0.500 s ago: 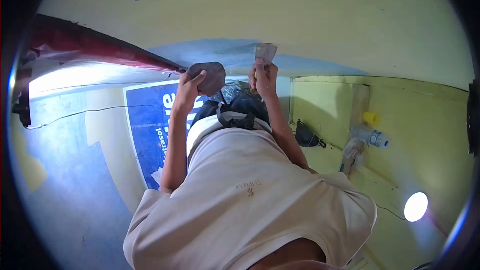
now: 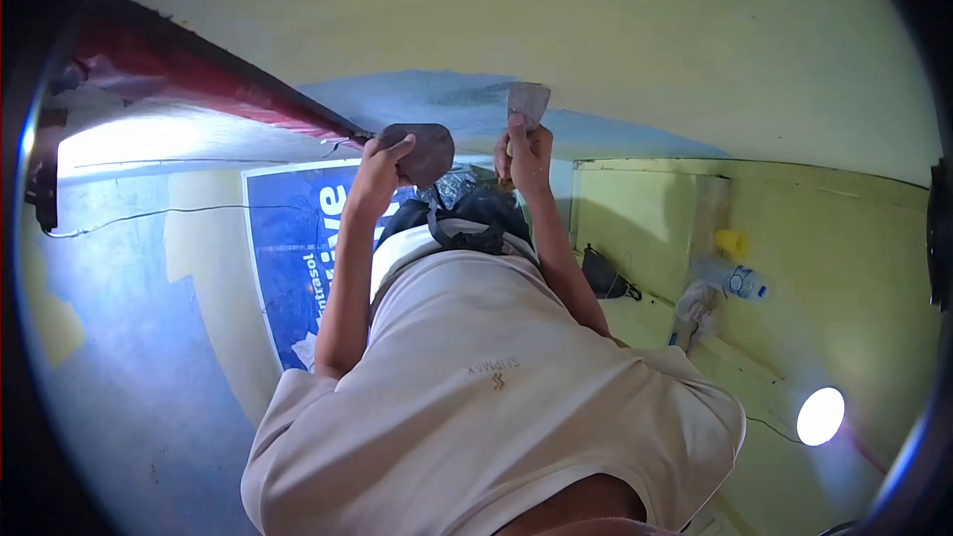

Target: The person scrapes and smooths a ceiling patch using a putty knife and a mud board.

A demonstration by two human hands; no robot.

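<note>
My left hand (image 2: 379,177) grips a dark, flat plate with rounded corners (image 2: 429,154), thumb across its face. My right hand (image 2: 526,157) is closed around the handle of a putty knife (image 2: 528,104), its broad greyish blade pointing up. The blade stands close to a blue-grey patch (image 2: 417,94) on the pale yellow-green wall (image 2: 596,20); whether it touches cannot be made out. A small gap separates the plate from the knife.
A red covered strip (image 2: 199,74) runs along the left. A blue banner (image 2: 288,258) lies beyond my left arm. To the right are a yellow cup (image 2: 732,242), a plastic bottle (image 2: 743,283), a black bag (image 2: 606,273) and a lit lamp (image 2: 821,417). A thin wire (image 2: 149,216) hangs at left.
The plate in my left hand has shifted slightly right, nearer the putty knife. My right hand has hardly moved. The view has tilted a little.
</note>
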